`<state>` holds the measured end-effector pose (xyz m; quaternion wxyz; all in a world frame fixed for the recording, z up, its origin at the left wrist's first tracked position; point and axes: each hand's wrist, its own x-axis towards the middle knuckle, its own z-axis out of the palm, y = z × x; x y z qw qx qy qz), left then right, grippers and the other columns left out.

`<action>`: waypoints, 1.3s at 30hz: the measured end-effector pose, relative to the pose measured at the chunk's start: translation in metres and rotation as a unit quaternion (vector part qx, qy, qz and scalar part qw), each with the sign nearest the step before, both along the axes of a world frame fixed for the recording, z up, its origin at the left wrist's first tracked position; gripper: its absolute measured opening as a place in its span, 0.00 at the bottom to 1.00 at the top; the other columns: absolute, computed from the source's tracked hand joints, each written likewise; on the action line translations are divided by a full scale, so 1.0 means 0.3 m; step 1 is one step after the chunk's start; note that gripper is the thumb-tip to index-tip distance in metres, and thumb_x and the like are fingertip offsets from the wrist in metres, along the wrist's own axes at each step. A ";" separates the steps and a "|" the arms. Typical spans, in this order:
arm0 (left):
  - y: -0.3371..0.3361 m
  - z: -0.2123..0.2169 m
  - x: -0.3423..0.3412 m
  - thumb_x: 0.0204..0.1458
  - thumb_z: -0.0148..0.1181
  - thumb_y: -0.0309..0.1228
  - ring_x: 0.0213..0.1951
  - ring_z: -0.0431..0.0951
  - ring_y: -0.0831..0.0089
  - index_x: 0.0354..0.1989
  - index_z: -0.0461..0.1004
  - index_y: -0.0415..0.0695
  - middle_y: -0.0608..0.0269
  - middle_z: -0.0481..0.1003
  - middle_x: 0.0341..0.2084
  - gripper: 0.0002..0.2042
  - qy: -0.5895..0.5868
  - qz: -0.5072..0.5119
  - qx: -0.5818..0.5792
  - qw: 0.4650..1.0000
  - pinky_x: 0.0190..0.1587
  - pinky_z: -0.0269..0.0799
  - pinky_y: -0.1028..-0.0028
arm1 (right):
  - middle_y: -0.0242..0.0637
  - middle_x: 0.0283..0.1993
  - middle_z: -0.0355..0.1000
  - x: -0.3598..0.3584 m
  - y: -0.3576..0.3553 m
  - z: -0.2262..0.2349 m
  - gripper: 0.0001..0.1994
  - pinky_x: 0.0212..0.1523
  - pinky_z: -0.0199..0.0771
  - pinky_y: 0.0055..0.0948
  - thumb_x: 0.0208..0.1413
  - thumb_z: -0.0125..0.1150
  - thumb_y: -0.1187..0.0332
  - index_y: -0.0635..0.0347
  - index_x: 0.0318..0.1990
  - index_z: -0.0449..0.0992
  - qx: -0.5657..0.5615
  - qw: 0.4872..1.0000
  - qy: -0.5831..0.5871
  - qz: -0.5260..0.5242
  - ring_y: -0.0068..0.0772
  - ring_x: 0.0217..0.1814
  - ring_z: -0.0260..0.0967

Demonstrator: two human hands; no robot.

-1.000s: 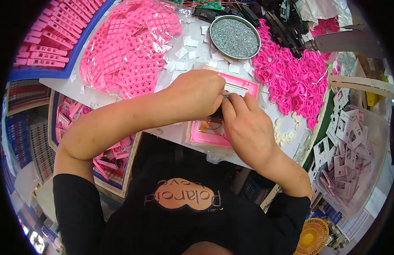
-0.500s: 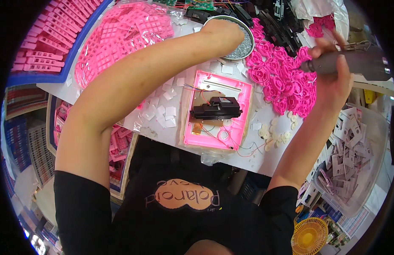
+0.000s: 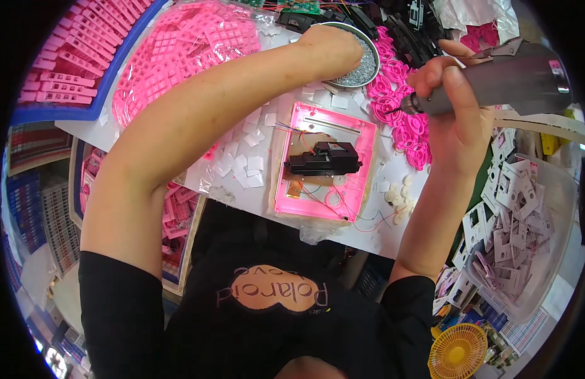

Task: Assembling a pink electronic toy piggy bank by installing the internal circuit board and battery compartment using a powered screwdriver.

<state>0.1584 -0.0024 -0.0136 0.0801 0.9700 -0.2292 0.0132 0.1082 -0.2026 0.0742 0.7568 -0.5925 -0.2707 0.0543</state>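
My left hand (image 3: 332,52) reaches over a round metal bowl (image 3: 377,71) of small silvery screws (image 3: 362,74). Its fingers are curled down, their tips out of sight, so what they hold is hidden. In my right hand (image 3: 453,101) is a grey electric screwdriver (image 3: 513,79), its bit pointing left over a heap of pink plastic rings (image 3: 390,82). Between my arms lies an open pink plastic housing (image 3: 286,196), with a black mechanism (image 3: 324,160) and thin coloured wires (image 3: 308,131) inside.
A clear bag of pink keypad-like parts (image 3: 185,57) and a blue crate (image 3: 84,114) of pink pieces stand left. White paper squares (image 3: 245,170) are scattered beside the housing. Cream discs (image 3: 399,199) lie near my right forearm. At right is a clear bin (image 3: 545,271) of pale parts.
My right hand has brought the screwdriver leftward, its bit now over the pink rings. My left hand stays at the bowl with little movement.
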 end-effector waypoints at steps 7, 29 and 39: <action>0.055 0.152 -0.437 0.55 0.63 0.34 0.33 0.80 0.52 0.33 0.77 0.44 0.58 0.80 0.32 0.07 -0.025 -0.072 -0.184 0.980 0.35 0.75 0.57 | 0.34 0.24 0.64 -0.195 0.030 0.015 0.20 0.24 0.66 0.35 0.59 0.57 0.71 0.63 0.58 0.63 0.127 0.991 0.035 0.005 0.27 0.21 0.61; 0.071 0.110 -0.661 0.42 0.74 0.31 0.33 0.78 0.60 0.42 0.76 0.47 0.60 0.77 0.32 0.18 -0.024 0.004 -0.365 0.931 0.35 0.71 0.62 | 0.37 0.23 0.68 -0.325 0.102 -0.009 0.17 0.26 0.69 0.34 0.57 0.65 0.74 0.60 0.52 0.67 0.149 0.978 -0.052 0.138 0.31 0.23 0.64; 0.071 -0.030 -0.707 0.42 0.75 0.32 0.36 0.75 0.56 0.49 0.72 0.46 0.60 0.76 0.34 0.25 0.004 0.043 -0.337 0.940 0.39 0.64 0.60 | 0.37 0.26 0.70 -0.280 0.140 -0.112 0.17 0.34 0.75 0.36 0.57 0.62 0.77 0.63 0.52 0.64 0.149 0.984 -0.058 0.078 0.30 0.27 0.68</action>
